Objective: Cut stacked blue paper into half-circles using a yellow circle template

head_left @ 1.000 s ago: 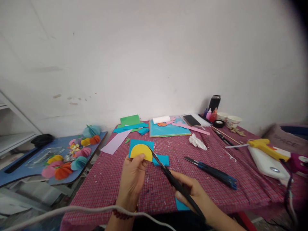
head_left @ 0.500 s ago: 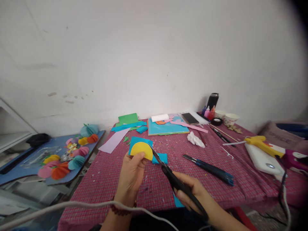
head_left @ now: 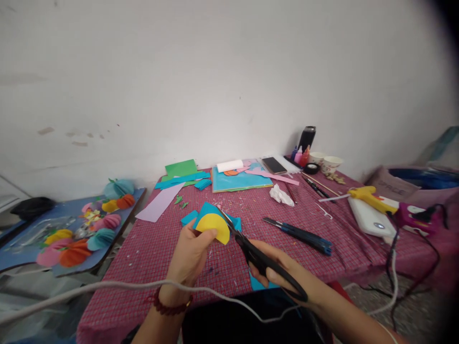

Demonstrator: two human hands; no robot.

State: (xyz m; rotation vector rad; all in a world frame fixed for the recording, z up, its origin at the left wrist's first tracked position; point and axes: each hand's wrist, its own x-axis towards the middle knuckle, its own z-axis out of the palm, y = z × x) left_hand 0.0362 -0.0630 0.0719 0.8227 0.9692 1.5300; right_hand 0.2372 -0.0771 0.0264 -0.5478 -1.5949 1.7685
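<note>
Between the thumb and fingers of my left hand (head_left: 191, 246) is a yellow paper half circle (head_left: 214, 226), laid over a piece of blue paper (head_left: 208, 209). My right hand (head_left: 274, 263) is closed round the handles of black scissors (head_left: 263, 263). The scissor blades point up and left, alongside the rounded right edge of the yellow half circle. How far the blades are apart is hard to make out. More blue paper lies on the cloth beneath, partly hidden by my left hand.
A utility knife (head_left: 299, 235) lies right of the scissors, with crumpled tissue (head_left: 281, 195) behind it. A glue gun (head_left: 380, 203) rests on a white device (head_left: 371, 217). A pale cable (head_left: 118, 285) crosses in front. Paper pumpkins (head_left: 75, 252) sit on the blue table at left.
The yellow half circle and blue paper have turned clockwise in my left hand. The scissors have shifted along the curved edge. The whole view has swung slightly right and down.
</note>
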